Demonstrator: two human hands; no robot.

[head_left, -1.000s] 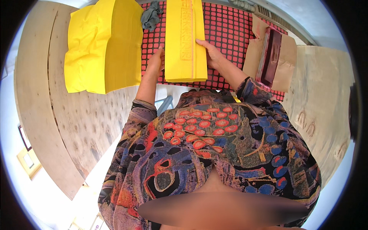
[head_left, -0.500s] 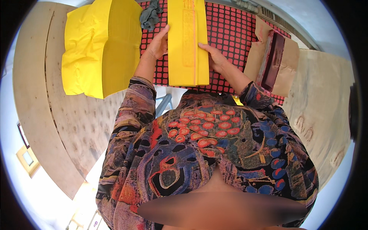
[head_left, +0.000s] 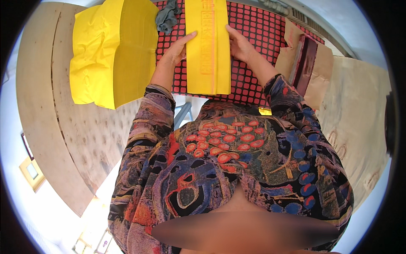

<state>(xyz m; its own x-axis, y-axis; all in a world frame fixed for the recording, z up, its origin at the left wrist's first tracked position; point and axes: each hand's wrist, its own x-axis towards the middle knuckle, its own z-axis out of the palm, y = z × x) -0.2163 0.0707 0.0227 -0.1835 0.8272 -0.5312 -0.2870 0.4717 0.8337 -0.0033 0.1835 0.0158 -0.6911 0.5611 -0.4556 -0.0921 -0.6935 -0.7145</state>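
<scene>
A narrow stack of yellow paper sheets [head_left: 208, 46] with a faint red printed strip down its middle lies lengthwise on a red and black gridded mat [head_left: 253, 63]. My left hand [head_left: 176, 48] lies flat against the stack's left edge, fingers stretched. My right hand [head_left: 239, 42] presses against the stack's right edge. Both hands squeeze the stack between them. A large pile of yellow paper [head_left: 112, 51], crumpled on its left side, lies to the left on a wooden board [head_left: 72, 127].
A grey rag [head_left: 168, 17] lies at the mat's far edge between the two yellow piles. To the right sits a brown paper wrapper holding a dark red block [head_left: 305, 63]. More brown board [head_left: 359, 127] extends on the right. My patterned sleeves fill the foreground.
The narrow yellow stack has shifted farther from me on the mat, and both hands have slid forward along its edges with it.
</scene>
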